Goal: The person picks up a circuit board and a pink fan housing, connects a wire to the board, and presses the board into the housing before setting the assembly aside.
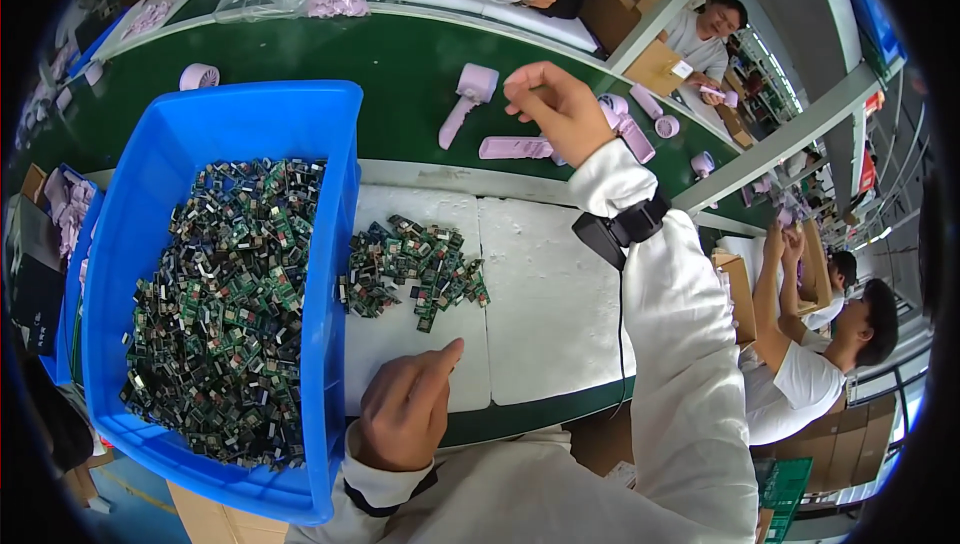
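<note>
Blue bin (333, 244) flanks left hand (405, 409), index extended; right hand (568, 109) hangs loosely curled by pink fan (474, 89)

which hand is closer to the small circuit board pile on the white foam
Left: the left hand is just on the near side of the small circuit board pile. The right hand is farther, beyond it to the right, over the green surface.

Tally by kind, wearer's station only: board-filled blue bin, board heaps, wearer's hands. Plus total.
Blue bin: 1
Board heaps: 2 (bin heap, loose heap on white foam)
Hands: 2 (left hand, right hand)
Total: 5
</note>
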